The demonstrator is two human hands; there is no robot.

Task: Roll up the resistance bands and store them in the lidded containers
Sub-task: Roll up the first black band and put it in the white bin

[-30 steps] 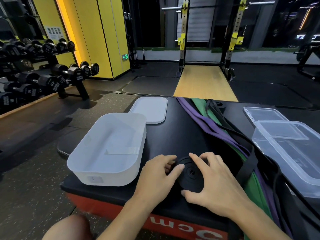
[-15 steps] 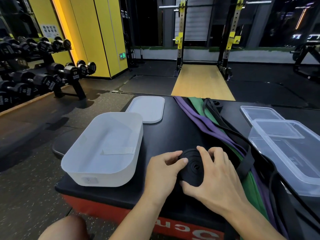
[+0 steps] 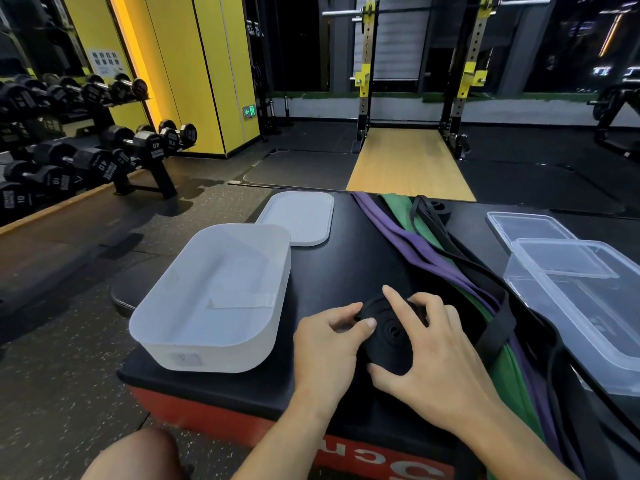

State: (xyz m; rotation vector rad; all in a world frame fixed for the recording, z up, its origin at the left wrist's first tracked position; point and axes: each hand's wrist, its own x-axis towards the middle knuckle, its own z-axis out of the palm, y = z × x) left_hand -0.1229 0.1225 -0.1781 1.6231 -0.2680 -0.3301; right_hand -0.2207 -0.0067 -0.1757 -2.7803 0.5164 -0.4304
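A black resistance band roll (image 3: 389,336) lies on the black box top (image 3: 346,271), its loose tail (image 3: 495,332) running off to the right. My left hand (image 3: 327,348) grips the roll's left edge, thumb on top. My right hand (image 3: 433,362) cups its right side, index finger stretched over the coil. A purple band (image 3: 412,244), a green band (image 3: 512,379) and thin black bands (image 3: 450,240) lie unrolled to the right. An open white container (image 3: 211,299) stands left of my hands, its white lid (image 3: 299,218) behind it. A clear container (image 3: 588,299) and clear lid (image 3: 530,225) sit at right.
The black top belongs to a red-sided plyo box (image 3: 242,420). A dumbbell rack (image 3: 86,147) stands on the floor at far left. A squat rack (image 3: 415,81) and wooden platform (image 3: 408,168) are beyond the box. My knee (image 3: 135,455) shows at the bottom left.
Both hands have kept turning the black roll; the right index finger now reaches further over the coil and the roll has shifted slightly away from me.
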